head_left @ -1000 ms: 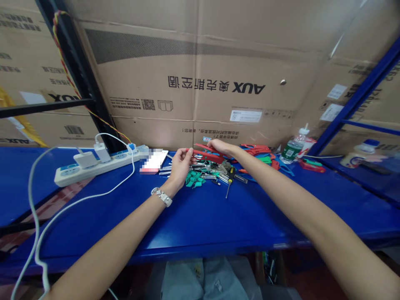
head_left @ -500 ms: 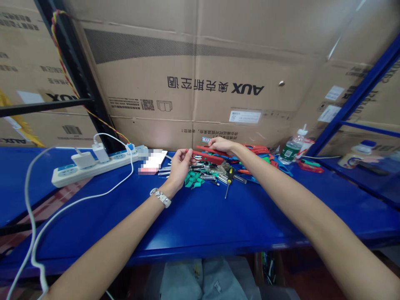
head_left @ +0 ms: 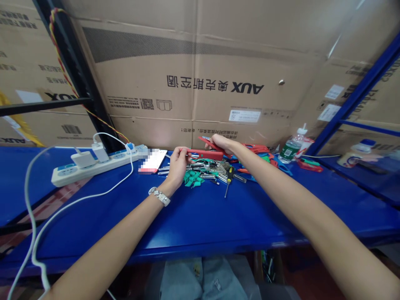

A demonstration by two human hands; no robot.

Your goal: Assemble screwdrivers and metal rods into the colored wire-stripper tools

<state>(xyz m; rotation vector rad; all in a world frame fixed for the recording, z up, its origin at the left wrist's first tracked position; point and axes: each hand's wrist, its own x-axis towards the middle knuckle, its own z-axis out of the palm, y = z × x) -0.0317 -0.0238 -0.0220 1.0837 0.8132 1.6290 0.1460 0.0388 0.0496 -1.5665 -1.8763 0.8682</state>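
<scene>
Behind the blue worktop [head_left: 200,225], a brown cardboard wall [head_left: 218,54] bears upside-down AUX lettering. More printed panels [head_left: 28,79] stand at left, past a black post [head_left: 76,66]; a blue post [head_left: 359,100] slants at right. Reddish floor tiles [head_left: 54,203] show at left.

The light was fairly bright and cool, seemingly from overhead; the area under the blue tabletop [head_left: 200,225] fell into deep shadow. A soft pale sheen lay on the tabletop, and a whitish streak shone at the upper right of the AUX cardboard carton [head_left: 134,83]. The wide-angle view seemed to splay the black shelf post [head_left: 79,79] and blue shelf post [head_left: 359,96] outward. Coarse pixels masked part of the white flat item [head_left: 158,158]. Fine detail in the tool pile [head_left: 212,168] looked soft.
</scene>
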